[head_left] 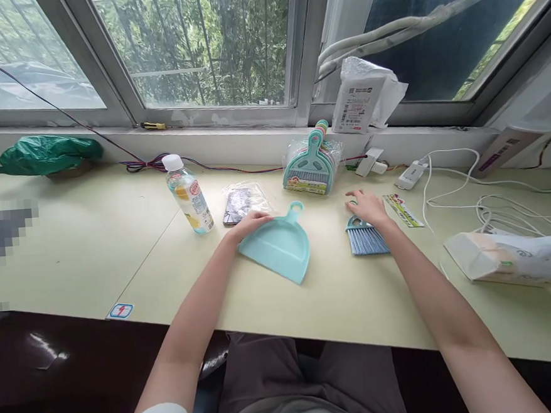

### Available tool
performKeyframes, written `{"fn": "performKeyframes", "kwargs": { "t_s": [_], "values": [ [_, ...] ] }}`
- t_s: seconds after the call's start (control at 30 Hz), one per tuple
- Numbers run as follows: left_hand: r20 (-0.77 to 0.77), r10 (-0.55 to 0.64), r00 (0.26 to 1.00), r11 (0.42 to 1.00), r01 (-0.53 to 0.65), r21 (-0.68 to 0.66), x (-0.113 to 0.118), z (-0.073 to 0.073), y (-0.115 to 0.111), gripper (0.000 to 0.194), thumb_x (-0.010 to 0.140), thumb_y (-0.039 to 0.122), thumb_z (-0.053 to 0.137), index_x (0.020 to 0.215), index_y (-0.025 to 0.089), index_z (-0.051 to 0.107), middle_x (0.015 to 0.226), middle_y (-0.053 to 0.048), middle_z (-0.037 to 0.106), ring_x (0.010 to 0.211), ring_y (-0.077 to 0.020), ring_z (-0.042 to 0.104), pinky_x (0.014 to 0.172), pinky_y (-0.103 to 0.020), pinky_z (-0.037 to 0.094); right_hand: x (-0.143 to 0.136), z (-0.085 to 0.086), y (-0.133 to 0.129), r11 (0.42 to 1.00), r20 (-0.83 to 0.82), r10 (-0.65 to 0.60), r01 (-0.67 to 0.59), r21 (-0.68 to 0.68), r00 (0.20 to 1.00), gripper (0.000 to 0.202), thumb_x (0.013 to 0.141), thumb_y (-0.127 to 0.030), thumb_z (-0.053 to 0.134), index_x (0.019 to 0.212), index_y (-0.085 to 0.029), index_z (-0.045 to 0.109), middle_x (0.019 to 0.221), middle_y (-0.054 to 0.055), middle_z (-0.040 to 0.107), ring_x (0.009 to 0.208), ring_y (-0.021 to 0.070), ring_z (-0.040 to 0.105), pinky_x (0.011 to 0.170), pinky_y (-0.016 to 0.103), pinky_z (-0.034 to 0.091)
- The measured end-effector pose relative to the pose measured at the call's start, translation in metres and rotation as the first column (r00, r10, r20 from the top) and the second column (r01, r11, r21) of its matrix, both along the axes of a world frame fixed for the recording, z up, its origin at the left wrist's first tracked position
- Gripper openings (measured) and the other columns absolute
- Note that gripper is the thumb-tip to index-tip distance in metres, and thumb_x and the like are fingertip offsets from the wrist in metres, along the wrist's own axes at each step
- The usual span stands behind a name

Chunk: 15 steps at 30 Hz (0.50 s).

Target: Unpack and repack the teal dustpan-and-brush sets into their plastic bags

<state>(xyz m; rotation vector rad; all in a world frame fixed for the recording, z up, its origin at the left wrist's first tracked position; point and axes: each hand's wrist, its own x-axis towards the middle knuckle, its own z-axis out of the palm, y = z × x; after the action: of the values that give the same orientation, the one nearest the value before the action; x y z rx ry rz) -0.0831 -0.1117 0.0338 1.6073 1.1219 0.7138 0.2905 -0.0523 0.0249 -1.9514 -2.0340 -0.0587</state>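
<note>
A light teal dustpan [277,247] lies on the table with its handle loop pointing away from me. My left hand [252,223] grips its upper left edge, fingers resting along the rim. To the right is a small hand brush [367,241] with blue-grey bristles facing me. My right hand [367,206] is closed over the brush's teal handle and hides most of it; a bit of teal shows by the fingertips. Beyond the dustpan, a stack of packaged dustpan-and-brush sets [308,169] leans against the wall below the window.
A drink bottle [190,197] and a phone [236,206] by clear plastic wrap are left. A label card [403,211], white cables [492,207] and a tissue pack [510,256] lie right. A green bag [50,153] sits far left; a wrapped box [360,100] stands on the sill.
</note>
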Motion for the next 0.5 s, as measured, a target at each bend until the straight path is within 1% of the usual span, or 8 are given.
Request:
{"fn": "performKeyframes", "kwargs": {
  "t_s": [0.07,0.1,0.17,0.27,0.33,0.4,0.5],
  "values": [
    [0.100,0.103,0.990,0.994,-0.107,0.036,0.007,-0.004,0.002,0.041,0.076,0.053,0.059,0.083,0.014,0.068,0.076,-0.003,0.064,0.070,-0.0151,0.056,0.064,-0.025,0.042,0.020,-0.008,-0.002,0.991,-0.062,-0.020,0.012,-0.131,0.998,0.040,0.082,-0.041,0.050,0.117,-0.025,0.060,0.121,0.010,0.058,0.108,0.0271,0.053,0.088,0.039,0.038],
    [0.144,0.141,0.980,0.988,-0.149,0.044,0.010,-0.006,0.002,0.041,0.076,0.052,0.059,0.088,0.015,0.068,0.083,-0.003,0.065,0.075,-0.0159,0.058,0.067,-0.025,0.043,0.028,-0.011,-0.003,0.988,-0.096,-0.031,0.016,-0.156,0.995,0.039,0.080,-0.041,0.052,0.116,-0.025,0.062,0.120,0.009,0.059,0.106,0.0258,0.054,0.087,0.037,0.039],
    [0.187,0.187,0.964,0.979,-0.198,0.041,0.016,-0.008,0.002,0.041,0.076,0.050,0.059,0.098,0.016,0.067,0.094,-0.005,0.067,0.085,-0.0176,0.059,0.072,-0.026,0.044,0.038,-0.017,-0.005,0.989,-0.163,-0.071,0.049,-0.139,0.984,0.035,0.079,-0.038,0.054,0.110,-0.025,0.065,0.117,0.008,0.060,0.102,0.0229,0.056,0.085,0.033,0.040],
    [0.129,0.181,0.975,0.982,-0.185,0.023,0.020,-0.008,0.000,0.042,0.075,0.045,0.060,0.105,0.016,0.065,0.099,-0.006,0.067,0.089,-0.0183,0.060,0.074,-0.026,0.046,0.036,-0.023,-0.007,0.984,-0.243,-0.174,0.163,-0.067,0.954,0.031,0.080,-0.034,0.052,0.106,-0.024,0.067,0.113,0.008,0.062,0.098,0.0213,0.056,0.083,0.032,0.041],
    [0.057,0.151,0.987,0.988,-0.152,0.019,0.020,-0.009,-0.001,0.042,0.075,0.044,0.059,0.106,0.016,0.064,0.100,-0.006,0.067,0.087,-0.0184,0.061,0.071,-0.027,0.047,0.029,-0.025,-0.010,0.975,-0.244,-0.222,0.218,-0.044,0.944,0.030,0.082,-0.033,0.050,0.105,-0.023,0.067,0.112,0.009,0.062,0.101,0.0229,0.055,0.084,0.034,0.040],
    [-0.008,0.122,0.992,0.990,-0.122,0.066,0.020,-0.010,0.000,0.039,0.076,0.044,0.057,0.102,0.016,0.065,0.100,-0.007,0.067,0.087,-0.0185,0.061,0.071,-0.027,0.048,0.022,-0.023,-0.013,0.973,-0.196,-0.229,0.230,-0.020,0.953,0.030,0.083,-0.034,0.048,0.105,-0.023,0.065,0.114,0.010,0.062,0.108,0.0259,0.052,0.088,0.039,0.039],
    [-0.083,0.151,0.985,0.971,-0.132,0.201,0.023,-0.012,0.001,0.032,0.077,0.041,0.056,0.094,0.016,0.067,0.099,-0.006,0.067,0.085,-0.0179,0.062,0.076,-0.029,0.048,0.021,-0.016,-0.021,0.965,-0.080,-0.254,0.258,0.042,0.964,0.034,0.085,-0.037,0.048,0.111,-0.018,0.059,0.118,0.015,0.059,0.114,0.0299,0.048,0.091,0.045,0.035]
  ]
}}
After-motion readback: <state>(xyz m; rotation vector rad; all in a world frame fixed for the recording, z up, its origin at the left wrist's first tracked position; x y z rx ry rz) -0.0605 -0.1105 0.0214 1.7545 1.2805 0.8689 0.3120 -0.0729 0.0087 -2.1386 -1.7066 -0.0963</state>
